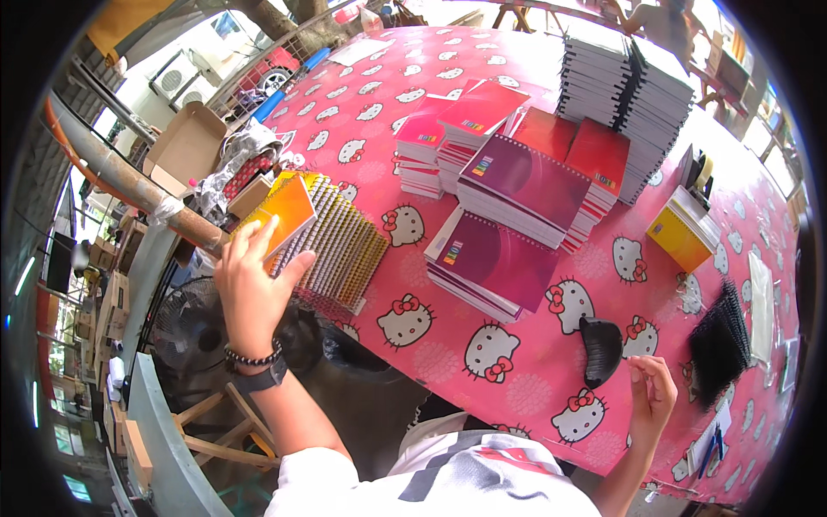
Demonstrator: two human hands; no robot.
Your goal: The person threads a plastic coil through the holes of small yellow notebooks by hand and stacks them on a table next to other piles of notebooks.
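Observation:
My left hand (255,280) lies with fingers spread on an orange notebook (290,215), which rests on a stack of spiral-bound notebooks (345,250) at the table's left edge. The stack's wire spines face me. My right hand (652,396) is over the front right of the table, thumb and forefinger pinched together; whether anything small is between them is too fine to make out. Just left of its fingertips lies a curved black piece (600,351) with a ribbed edge. A bundle of black binding coils (719,345) is to the right of that hand.
Purple notebooks (495,263) are piled mid-table, beside red ones (422,129). Tall stacks of black-bound books (594,77) stand behind. A yellow notebook block (680,233) and pens (711,450) are on the right. Left of the table are an open carton (185,146), a pipe and a fan (194,323).

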